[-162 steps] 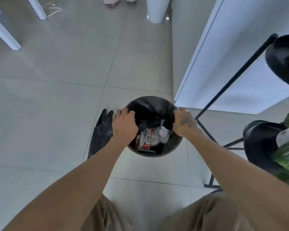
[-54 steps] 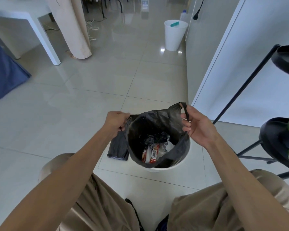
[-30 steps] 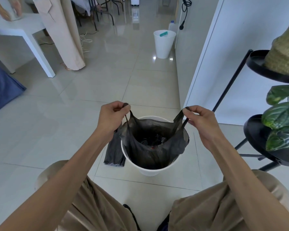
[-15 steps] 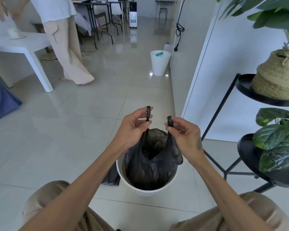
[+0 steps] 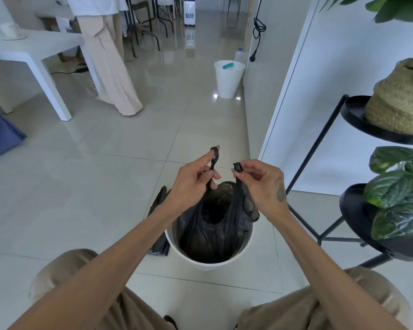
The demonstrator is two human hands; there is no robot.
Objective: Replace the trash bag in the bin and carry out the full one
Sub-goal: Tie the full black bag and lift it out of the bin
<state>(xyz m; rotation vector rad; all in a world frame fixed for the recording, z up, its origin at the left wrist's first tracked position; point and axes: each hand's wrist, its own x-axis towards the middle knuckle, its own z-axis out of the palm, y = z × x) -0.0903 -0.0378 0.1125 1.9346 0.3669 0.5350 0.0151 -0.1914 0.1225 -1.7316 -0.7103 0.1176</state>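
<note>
Head view: glossy tiled floor; white bin on it, black trash bag sitting inside. Left hand pinches one handle in curled fingers, right hand pinches other. Spare bag on floor beside bin. White bench far left, plant stand right.

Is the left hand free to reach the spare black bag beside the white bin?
Probably not yet: the left hand pinches the full black trash bag; the spare bag lies uncovered.

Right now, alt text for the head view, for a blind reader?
The left hand and right hand pinch a black bag by its handles, its lower part in a white bin on a tile floor. A second bag lies left of the bin, a plant stand at right.
</note>
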